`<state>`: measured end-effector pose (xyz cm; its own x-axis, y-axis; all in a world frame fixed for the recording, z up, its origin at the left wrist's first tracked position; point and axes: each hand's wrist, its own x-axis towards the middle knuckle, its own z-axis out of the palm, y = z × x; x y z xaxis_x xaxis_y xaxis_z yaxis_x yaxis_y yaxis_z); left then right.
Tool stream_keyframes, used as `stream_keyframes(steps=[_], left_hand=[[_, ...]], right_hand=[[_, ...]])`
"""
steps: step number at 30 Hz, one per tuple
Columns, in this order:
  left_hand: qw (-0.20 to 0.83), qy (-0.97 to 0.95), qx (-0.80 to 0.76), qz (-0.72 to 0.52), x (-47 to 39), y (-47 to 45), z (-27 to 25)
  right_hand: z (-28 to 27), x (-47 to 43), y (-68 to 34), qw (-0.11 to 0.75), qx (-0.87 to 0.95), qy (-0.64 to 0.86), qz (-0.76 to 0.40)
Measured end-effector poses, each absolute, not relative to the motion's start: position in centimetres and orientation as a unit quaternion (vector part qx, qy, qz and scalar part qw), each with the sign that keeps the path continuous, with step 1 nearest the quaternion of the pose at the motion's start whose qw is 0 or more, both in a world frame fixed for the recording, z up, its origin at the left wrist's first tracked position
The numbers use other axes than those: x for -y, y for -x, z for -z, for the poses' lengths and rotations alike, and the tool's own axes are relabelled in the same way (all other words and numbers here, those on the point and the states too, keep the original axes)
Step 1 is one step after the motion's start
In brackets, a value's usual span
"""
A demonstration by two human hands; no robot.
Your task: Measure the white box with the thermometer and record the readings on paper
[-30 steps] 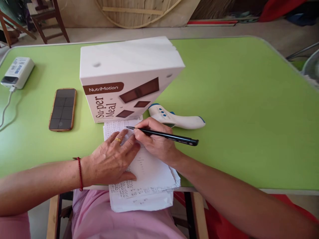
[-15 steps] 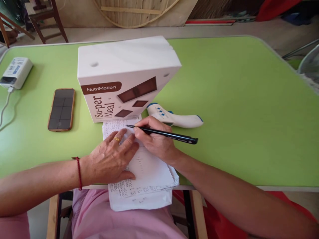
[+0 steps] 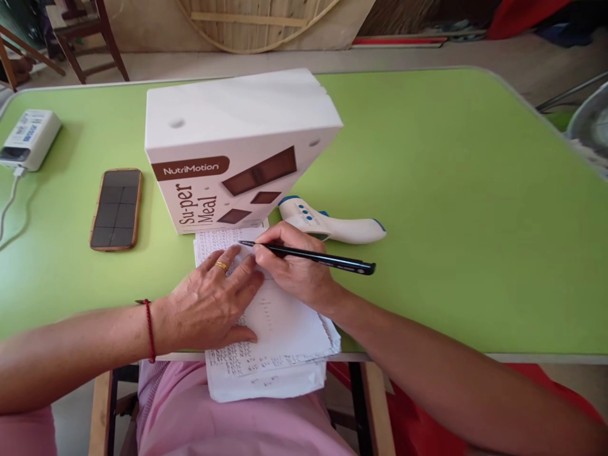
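Note:
My right hand [image 3: 297,266] grips a black pen [image 3: 327,258], its tip pointing left and touching or just over the upper part of the paper. Under both hands lies a small stack of handwritten sheets [image 3: 289,326], whose lower end hangs past the table's near edge. My left hand [image 3: 216,294], with a gold ring and a red cord bracelet, lies flat on the sheets with its fingers spread. Right behind the papers stands a white box [image 3: 242,107] printed "NutriMotion Su-per Meal". A white and blue infrared thermometer [image 3: 354,230] lies just beyond my right hand.
On the green table [image 3: 451,209], a phone [image 3: 116,209] lies left of the box. Farther left is a white power bank [image 3: 31,139] with a cable plugged in. A wooden chair [image 3: 90,38] stands beyond the far edge.
Almost nothing differs. The whole view has shifted very slightly; the pen and both hands keep nearly the same place on the paper.

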<state>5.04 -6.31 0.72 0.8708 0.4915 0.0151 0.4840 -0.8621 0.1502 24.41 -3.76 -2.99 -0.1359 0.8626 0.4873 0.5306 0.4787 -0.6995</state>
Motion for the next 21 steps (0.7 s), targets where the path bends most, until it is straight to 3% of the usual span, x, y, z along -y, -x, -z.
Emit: stream_keyframes(steps=[21], left_hand=[[0.062,-0.965,-0.252,-0.035,6.35,-4.94,-0.55]], right_hand=[[3.03,3.78,-24.47,0.451,0.721,0.500,-0.165]])
